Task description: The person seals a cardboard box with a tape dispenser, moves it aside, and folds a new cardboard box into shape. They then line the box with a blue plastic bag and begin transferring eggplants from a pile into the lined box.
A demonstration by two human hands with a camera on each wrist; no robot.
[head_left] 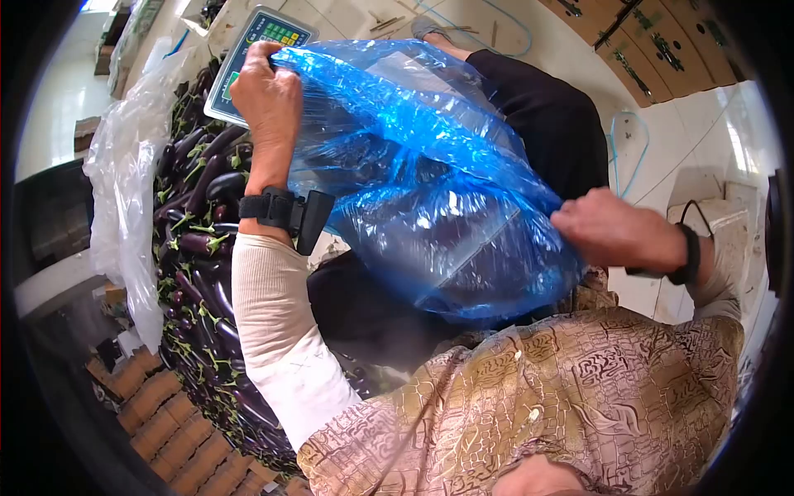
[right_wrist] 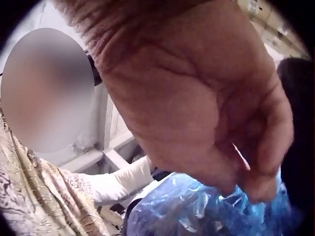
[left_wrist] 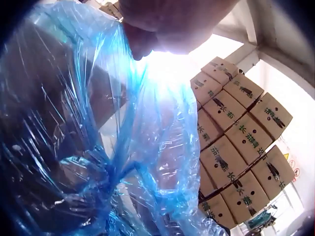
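A large, thin blue plastic bag (head_left: 430,190) is stretched between both hands above the person's lap. The left hand (head_left: 269,95) pinches its upper left edge, beside the weighing scale (head_left: 258,62). At the opposite edge, the right hand (head_left: 612,227) grips the gathered plastic with curled fingers. In the right wrist view, the thumb and fingertips (right_wrist: 258,187) meet on the film. The left wrist view shows the bag (left_wrist: 167,147) hanging in creases below the left hand (left_wrist: 172,24). Dark legs show through the translucent film.
A big heap of eggplants (head_left: 203,240) lies left of the person, with a clear plastic sheet (head_left: 124,198) along its outer side. Cardboard boxes (head_left: 662,50) stand at the upper right; a tall stack of boxes (left_wrist: 241,142) shows in the left wrist view. Blue cord (head_left: 633,157) lies on the tiles.
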